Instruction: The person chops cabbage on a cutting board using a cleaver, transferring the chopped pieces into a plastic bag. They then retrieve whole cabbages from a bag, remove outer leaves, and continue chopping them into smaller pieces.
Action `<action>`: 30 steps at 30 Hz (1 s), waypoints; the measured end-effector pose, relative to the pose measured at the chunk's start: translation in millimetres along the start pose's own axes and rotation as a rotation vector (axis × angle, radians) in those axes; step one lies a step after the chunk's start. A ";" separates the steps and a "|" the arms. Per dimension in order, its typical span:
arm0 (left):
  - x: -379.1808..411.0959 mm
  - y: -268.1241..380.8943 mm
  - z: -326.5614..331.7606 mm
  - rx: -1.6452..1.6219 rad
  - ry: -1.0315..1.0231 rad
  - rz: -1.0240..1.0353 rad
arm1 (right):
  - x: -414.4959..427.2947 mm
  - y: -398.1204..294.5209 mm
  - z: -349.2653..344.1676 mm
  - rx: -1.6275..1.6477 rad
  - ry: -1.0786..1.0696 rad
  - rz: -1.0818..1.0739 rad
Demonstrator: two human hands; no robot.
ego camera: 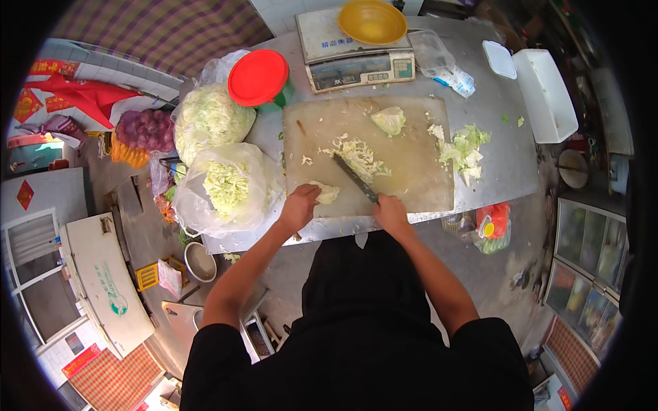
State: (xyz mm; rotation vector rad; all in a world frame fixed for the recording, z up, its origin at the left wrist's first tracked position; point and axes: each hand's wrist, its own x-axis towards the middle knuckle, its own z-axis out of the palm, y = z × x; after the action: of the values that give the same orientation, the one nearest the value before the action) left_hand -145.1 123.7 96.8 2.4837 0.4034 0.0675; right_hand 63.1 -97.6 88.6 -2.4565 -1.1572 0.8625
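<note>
My right hand (392,215) grips the handle of a dark-bladed kitchen knife (354,177), its blade slanting up and left over the cutting board (421,154). Under and beside the blade lies a pile of shredded cabbage (357,153). At the board's lower left edge, my left hand (300,207) has its fingers on a pale piece of cabbage (327,193); the fingertips partly hide its left end. A cabbage wedge (389,121) sits farther up the board. Loose outer leaves (467,149) spread over the right edge onto the metal table (506,169).
Left of the board stand an open plastic bag (259,180) of shredded cabbage, a fuller bag (213,118) and a red-lidded tub (258,78). Behind are a weighing scale (360,72) and a yellow bowl (372,23). A white plastic bin (547,97) lies at the right.
</note>
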 end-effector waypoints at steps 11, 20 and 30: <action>8.9 11.0 20.4 0.311 -0.222 0.069 | -6.2 -19.0 -15.7 -0.187 -0.114 -0.263; 4.2 8.8 19.4 0.269 -0.187 0.109 | 14.0 -35.6 6.2 -0.109 -0.169 -0.246; 0.5 5.4 26.9 0.317 -0.141 0.150 | 24.4 -47.8 20.7 -0.046 -0.149 -0.271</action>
State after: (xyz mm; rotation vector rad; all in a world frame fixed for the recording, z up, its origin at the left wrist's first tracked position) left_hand -139.3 104.5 78.2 2.8067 0.1782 -0.1195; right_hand 33.6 -48.3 86.3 -2.2298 -1.5344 0.9574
